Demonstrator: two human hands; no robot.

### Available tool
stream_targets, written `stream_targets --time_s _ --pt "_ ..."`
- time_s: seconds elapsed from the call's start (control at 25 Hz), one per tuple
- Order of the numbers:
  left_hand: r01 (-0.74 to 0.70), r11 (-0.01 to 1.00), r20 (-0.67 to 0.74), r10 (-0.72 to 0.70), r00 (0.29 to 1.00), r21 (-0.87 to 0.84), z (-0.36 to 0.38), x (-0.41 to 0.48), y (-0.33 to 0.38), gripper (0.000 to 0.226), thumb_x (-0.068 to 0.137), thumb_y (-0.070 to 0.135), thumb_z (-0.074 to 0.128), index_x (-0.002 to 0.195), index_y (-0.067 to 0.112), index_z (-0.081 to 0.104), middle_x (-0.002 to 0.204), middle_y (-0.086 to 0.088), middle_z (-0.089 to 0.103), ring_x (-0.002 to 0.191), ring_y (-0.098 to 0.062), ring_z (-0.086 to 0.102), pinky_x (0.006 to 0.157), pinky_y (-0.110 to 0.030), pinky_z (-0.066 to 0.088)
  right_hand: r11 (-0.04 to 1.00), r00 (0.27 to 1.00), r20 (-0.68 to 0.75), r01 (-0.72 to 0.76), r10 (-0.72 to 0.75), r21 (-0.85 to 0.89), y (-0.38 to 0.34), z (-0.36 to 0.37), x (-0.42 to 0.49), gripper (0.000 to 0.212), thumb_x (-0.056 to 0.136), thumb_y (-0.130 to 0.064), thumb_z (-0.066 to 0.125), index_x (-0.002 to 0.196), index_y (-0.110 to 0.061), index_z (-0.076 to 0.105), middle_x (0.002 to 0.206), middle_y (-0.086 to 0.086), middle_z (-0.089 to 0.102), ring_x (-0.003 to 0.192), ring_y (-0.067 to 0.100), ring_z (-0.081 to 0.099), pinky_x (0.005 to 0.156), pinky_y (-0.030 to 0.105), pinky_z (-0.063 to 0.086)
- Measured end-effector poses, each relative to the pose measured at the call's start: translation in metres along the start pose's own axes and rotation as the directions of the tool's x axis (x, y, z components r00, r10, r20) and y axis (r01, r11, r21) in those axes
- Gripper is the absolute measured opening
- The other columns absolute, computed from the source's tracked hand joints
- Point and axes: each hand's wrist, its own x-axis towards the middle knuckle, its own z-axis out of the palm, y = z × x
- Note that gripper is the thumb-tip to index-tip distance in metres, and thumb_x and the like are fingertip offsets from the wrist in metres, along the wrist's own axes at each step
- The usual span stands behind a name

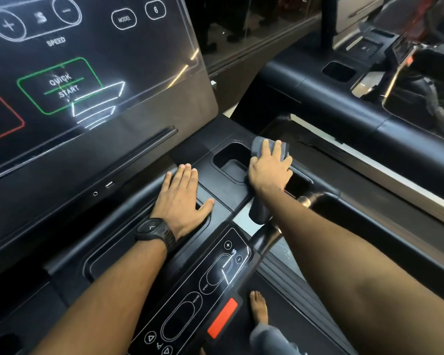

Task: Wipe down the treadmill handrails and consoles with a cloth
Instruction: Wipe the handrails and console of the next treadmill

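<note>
Right hand (269, 170), fingers flat, presses the grey cloth (259, 146) at the console's (223, 198) right edge, left hand (182, 198) splayed, bracing; the cupholder (231, 160) wants firm pressure.

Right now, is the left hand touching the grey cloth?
Apart. The head view shows the left hand flat on the console, with bare plastic between it and the cloth under the right hand.
</note>
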Motion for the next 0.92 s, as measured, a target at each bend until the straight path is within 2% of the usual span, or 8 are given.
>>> stream_targets --time_s 0.08,0.24,0.32,0.4,0.52,0.68,0.8,0.92 --pt "0.007 1.000 0.004 -0.007 1.000 -0.006 -0.001 -0.001 0.002 0.094 0.083 0.067 0.013 0.156 0.007 0.015 0.164 -0.012 0.012 0.152 -0.022 0.006 0.124 -0.044 0.005 0.992 0.993 0.012 -0.117 0.117 0.045 -0.001 -0.003 0.009 0.061 0.104 -0.037 0.037 0.161 -0.027 0.018 0.170 0.003 0.006 0.150 0.044 0.011 0.116 0.058 0.025" --pt "0.045 0.999 0.014 -0.045 0.999 0.006 -0.006 0.008 0.011 0.096 0.080 0.067 0.011 0.156 0.008 0.016 0.164 -0.011 0.013 0.152 -0.021 0.006 0.124 -0.040 0.002 0.976 0.984 0.047 0.174 -0.169 -0.131 0.006 -0.002 0.024 0.060 0.102 -0.040 0.039 0.159 -0.026 0.024 0.168 0.005 0.015 0.146 0.044 0.022 0.114 0.058 0.024" --pt "0.065 0.998 0.003 -0.065 0.998 0.002 -0.005 0.013 0.017 0.098 0.078 0.068 0.011 0.155 0.007 0.019 0.164 -0.012 0.015 0.152 -0.022 0.007 0.124 -0.040 0.002 0.997 0.999 0.050 0.017 -0.013 -0.081 0.010 -0.010 0.046 0.058 0.102 -0.041 0.037 0.157 -0.028 0.028 0.167 0.003 0.020 0.141 0.042 0.028 0.113 0.058 0.025" --pt "0.074 0.997 0.008 -0.074 0.997 -0.011 -0.005 0.016 0.020 0.098 0.078 0.068 0.012 0.155 0.007 0.019 0.164 -0.011 0.014 0.152 -0.021 0.006 0.124 -0.039 0.002 0.996 0.995 0.076 -0.055 0.060 -0.075 0.004 -0.012 0.045 0.059 0.102 -0.041 0.036 0.159 -0.028 0.023 0.168 0.004 0.016 0.144 0.044 0.023 0.111 0.060 0.027" --pt "0.072 0.997 0.013 -0.071 0.997 -0.021 -0.003 0.018 0.017 0.097 0.079 0.068 0.014 0.156 0.009 0.018 0.164 -0.009 0.012 0.152 -0.019 0.004 0.124 -0.037 0.000 0.995 0.994 0.057 0.098 -0.096 -0.030 0.003 -0.002 0.019 0.063 0.102 -0.038 0.041 0.160 -0.028 0.019 0.170 0.003 0.008 0.151 0.042 0.010 0.112 0.060 0.025" --pt "0.071 0.997 0.005 -0.071 0.997 -0.007 -0.003 0.016 0.019 0.097 0.080 0.068 0.013 0.156 0.008 0.018 0.164 -0.010 0.013 0.152 -0.019 0.004 0.123 -0.036 -0.001 0.942 0.971 0.093 -0.236 0.220 0.237 -0.004 -0.001 -0.013 0.069 0.103 -0.032 0.046 0.162 -0.028 0.011 0.170 -0.002 -0.007 0.151 0.041 0.004 0.104 0.059 0.039" --pt "0.060 0.998 -0.004 -0.060 0.998 -0.018 -0.001 0.017 0.017 0.097 0.080 0.067 0.013 0.155 0.006 0.020 0.163 -0.012 0.016 0.152 -0.022 0.007 0.124 -0.040 0.002 0.928 0.966 0.115 -0.253 0.230 0.273 -0.018 0.000 -0.026 0.072 0.104 -0.032 0.047 0.163 -0.026 0.006 0.170 0.000 -0.012 0.143 0.042 0.021 0.095 0.054 0.047" --pt "0.051 0.998 -0.009 -0.051 0.999 -0.029 0.000 0.014 0.018 0.094 0.083 0.066 0.018 0.155 0.005 0.020 0.163 -0.014 0.016 0.152 -0.024 0.009 0.124 -0.042 0.005 0.829 0.910 0.187 -0.414 0.370 0.375 -0.021 -0.003 -0.044 0.075 0.104 -0.031 0.047 0.163 -0.025 0.001 0.170 0.004 -0.010 0.136 0.040 0.034 0.097 0.050 0.044"
